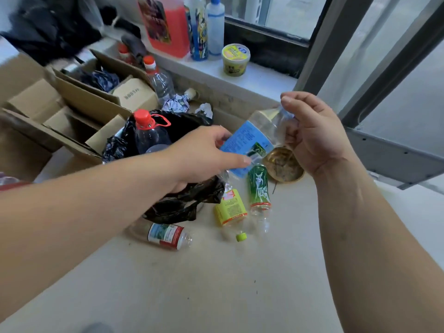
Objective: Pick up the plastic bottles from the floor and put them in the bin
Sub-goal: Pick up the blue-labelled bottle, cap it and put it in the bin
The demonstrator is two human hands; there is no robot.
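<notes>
A clear plastic bottle with a blue label (249,138) is held in the air between both hands. My right hand (312,133) grips its base end, and my left hand (204,157) holds its neck end, just above the black bin bag (185,203). A red-capped clear bottle (149,133) stands inside the bag. On the floor lie a green-label bottle (259,188), a yellow-label bottle (230,210) and a red-and-white-label bottle (168,235).
Open cardboard boxes (72,109) stand at the left. A round brass-coloured tin (286,164) sits beside the green bottle. The window sill (240,75) holds a pink jug, spray bottles and a yellow tub. A metal window frame (394,159) is at the right.
</notes>
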